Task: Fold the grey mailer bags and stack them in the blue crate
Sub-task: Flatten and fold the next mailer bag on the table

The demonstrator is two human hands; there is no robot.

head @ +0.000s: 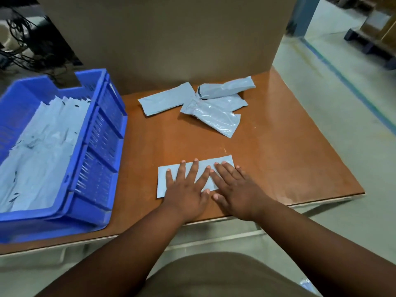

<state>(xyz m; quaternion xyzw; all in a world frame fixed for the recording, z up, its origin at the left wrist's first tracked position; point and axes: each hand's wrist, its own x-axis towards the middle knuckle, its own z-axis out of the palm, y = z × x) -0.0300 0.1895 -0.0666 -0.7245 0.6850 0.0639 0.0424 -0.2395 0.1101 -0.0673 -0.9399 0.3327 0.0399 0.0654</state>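
Both hands flat, fingers spread: left hand [184, 189] and right hand [233, 189] press the folded grey mailer bag [167, 179] near the table's 6 o'clock edge. Risk: slick plastic springs open on release, or slips carrying to blue crate [102, 133] at 9 o'clock.

Both arms reach forward from the bottom edge, forearms bare, converging toward the middle. Left hand [186, 190] is palm-down, fingers straight and spread, thumb out to the right. Right hand [236, 189] is palm-down too, fingers straight and closer together, angled up-left. The two hands sit side by side, index fingertips touching or nearly so. Neither hand curls or pinches.
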